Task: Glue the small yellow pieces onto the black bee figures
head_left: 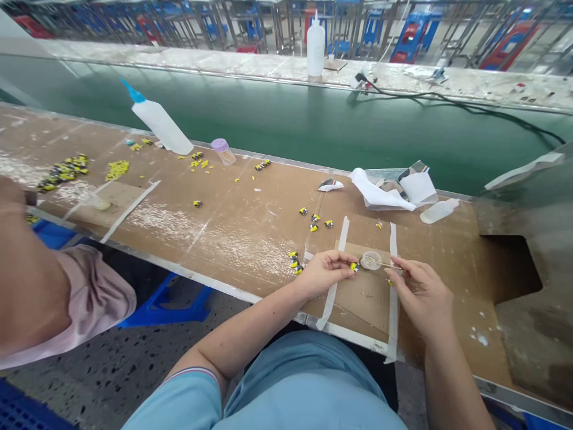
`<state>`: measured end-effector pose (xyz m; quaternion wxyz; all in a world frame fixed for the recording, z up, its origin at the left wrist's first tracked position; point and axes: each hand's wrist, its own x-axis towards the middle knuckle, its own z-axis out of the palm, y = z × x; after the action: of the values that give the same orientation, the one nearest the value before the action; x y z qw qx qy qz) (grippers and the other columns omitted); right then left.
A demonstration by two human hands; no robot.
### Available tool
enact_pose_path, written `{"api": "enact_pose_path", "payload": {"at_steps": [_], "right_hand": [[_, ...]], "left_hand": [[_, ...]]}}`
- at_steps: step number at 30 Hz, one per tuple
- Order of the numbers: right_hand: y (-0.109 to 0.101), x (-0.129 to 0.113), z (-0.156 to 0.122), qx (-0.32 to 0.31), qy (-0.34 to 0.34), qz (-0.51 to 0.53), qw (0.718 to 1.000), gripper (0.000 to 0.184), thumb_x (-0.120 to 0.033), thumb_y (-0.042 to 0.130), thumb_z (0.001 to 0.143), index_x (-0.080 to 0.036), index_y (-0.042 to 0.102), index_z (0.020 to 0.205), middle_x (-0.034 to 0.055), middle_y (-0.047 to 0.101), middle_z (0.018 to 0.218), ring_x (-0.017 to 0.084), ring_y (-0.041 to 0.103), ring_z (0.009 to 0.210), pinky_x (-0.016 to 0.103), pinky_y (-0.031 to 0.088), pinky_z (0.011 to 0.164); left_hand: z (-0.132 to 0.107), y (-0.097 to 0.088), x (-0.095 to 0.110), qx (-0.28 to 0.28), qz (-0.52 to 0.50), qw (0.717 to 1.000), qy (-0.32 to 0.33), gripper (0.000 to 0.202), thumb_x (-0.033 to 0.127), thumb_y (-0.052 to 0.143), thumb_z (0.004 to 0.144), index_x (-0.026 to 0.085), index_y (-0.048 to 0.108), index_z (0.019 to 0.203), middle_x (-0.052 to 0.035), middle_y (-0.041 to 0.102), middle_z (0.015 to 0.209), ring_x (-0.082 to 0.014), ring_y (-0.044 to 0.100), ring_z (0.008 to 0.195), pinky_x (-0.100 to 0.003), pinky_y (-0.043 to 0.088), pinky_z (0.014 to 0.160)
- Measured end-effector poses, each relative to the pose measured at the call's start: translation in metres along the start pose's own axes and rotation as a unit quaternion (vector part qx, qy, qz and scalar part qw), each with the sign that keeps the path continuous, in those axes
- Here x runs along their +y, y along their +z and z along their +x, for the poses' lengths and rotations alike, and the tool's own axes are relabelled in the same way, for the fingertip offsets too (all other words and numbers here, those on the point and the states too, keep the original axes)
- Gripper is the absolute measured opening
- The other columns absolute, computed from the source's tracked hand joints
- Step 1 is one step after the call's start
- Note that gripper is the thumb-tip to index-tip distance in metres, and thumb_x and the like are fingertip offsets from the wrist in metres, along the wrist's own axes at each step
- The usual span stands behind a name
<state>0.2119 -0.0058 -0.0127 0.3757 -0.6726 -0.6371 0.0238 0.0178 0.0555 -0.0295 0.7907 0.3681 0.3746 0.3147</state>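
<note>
Between the thumb and fingers of my left hand (329,273) is a small yellow and black piece (354,267). My right hand (421,292) pinches a thin stick (388,264), whose far end reaches the small round clear dish (370,260). The dish lies on a cardboard sheet (362,307) held down by white tape strips. Another small yellow bit (390,282) shows by my right fingers. Left of my left hand sits a little cluster of yellow and black pieces (295,263), and a few more pieces (314,222) lie farther back.
A co-worker's arm (36,280) is at the left, near a pile of pieces (65,172). White squeeze bottle (163,126), purple-lidded jar (223,151), crumpled wrapping (389,190) and small bottle (439,211) lie along the back. Beyond is a green belt (250,113); a panel (532,251) stands right.
</note>
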Motion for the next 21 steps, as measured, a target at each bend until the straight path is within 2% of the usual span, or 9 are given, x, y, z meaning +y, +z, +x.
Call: {"api": "enact_pose_path", "payload": {"at_steps": [3, 6, 10, 15, 18, 21], "right_hand": [[-0.007, 0.010, -0.007, -0.047, 0.031, 0.001, 0.998, 0.045, -0.061, 0.048, 0.082, -0.022, 0.068, 0.075, 0.0022, 0.066, 0.068, 0.014, 0.057, 0.057, 0.028, 0.042, 0.058], [-0.013, 0.017, -0.014, -0.084, -0.006, -0.019, 0.996, 0.048, -0.062, 0.045, 0.084, -0.023, 0.066, 0.067, 0.0018, 0.066, 0.066, 0.014, 0.056, 0.056, 0.029, 0.039, 0.058], [-0.011, 0.019, -0.018, -0.073, -0.069, -0.052, 0.994, 0.048, -0.056, 0.040, 0.090, -0.022, 0.066, 0.068, 0.0023, 0.067, 0.069, 0.015, 0.058, 0.062, 0.030, 0.039, 0.063], [-0.002, 0.017, -0.018, -0.058, -0.090, -0.084, 0.991, 0.048, -0.054, 0.039, 0.091, -0.021, 0.065, 0.068, 0.0027, 0.065, 0.065, 0.015, 0.056, 0.060, 0.030, 0.038, 0.063], [0.000, 0.013, -0.018, -0.057, -0.064, -0.082, 0.993, 0.051, -0.056, 0.038, 0.090, -0.021, 0.064, 0.064, 0.0033, 0.062, 0.061, 0.014, 0.053, 0.054, 0.029, 0.036, 0.058], [-0.001, 0.002, -0.020, -0.073, 0.020, -0.023, 0.997, 0.048, -0.059, 0.044, 0.083, -0.021, 0.064, 0.063, 0.0014, 0.057, 0.053, 0.012, 0.048, 0.047, 0.027, 0.034, 0.050]], "left_hand": [[0.000, 0.000, -0.001, -0.002, -0.003, 1.000, 0.007, 0.044, 0.032, 0.086, 0.048, 0.013, 0.067, 0.084, -0.0008, 0.068, 0.072, -0.0096, 0.063, 0.068, -0.029, 0.047, 0.084], [0.000, 0.000, -0.002, -0.002, -0.003, 1.000, 0.006, 0.043, 0.030, 0.086, 0.049, 0.013, 0.067, 0.084, -0.0010, 0.068, 0.072, -0.0100, 0.063, 0.069, -0.030, 0.048, 0.083], [0.000, 0.000, -0.001, -0.003, 0.000, 1.000, 0.004, 0.041, 0.027, 0.085, 0.052, 0.012, 0.067, 0.086, -0.0013, 0.068, 0.074, -0.0100, 0.063, 0.070, -0.030, 0.047, 0.085], [-0.001, 0.001, 0.000, -0.002, 0.001, 1.000, 0.009, 0.042, 0.029, 0.086, 0.050, 0.012, 0.068, 0.084, -0.0011, 0.068, 0.073, -0.0094, 0.062, 0.069, -0.028, 0.047, 0.082], [-0.003, 0.002, 0.000, -0.002, -0.007, 1.000, 0.001, 0.047, 0.034, 0.087, 0.046, 0.013, 0.067, 0.083, -0.0005, 0.068, 0.070, -0.0089, 0.063, 0.067, -0.027, 0.048, 0.080], [-0.005, 0.004, 0.000, -0.012, -0.030, 0.999, -0.011, 0.051, 0.038, 0.087, 0.045, 0.013, 0.066, 0.084, -0.0005, 0.068, 0.069, -0.0094, 0.064, 0.066, -0.027, 0.049, 0.078]]}}
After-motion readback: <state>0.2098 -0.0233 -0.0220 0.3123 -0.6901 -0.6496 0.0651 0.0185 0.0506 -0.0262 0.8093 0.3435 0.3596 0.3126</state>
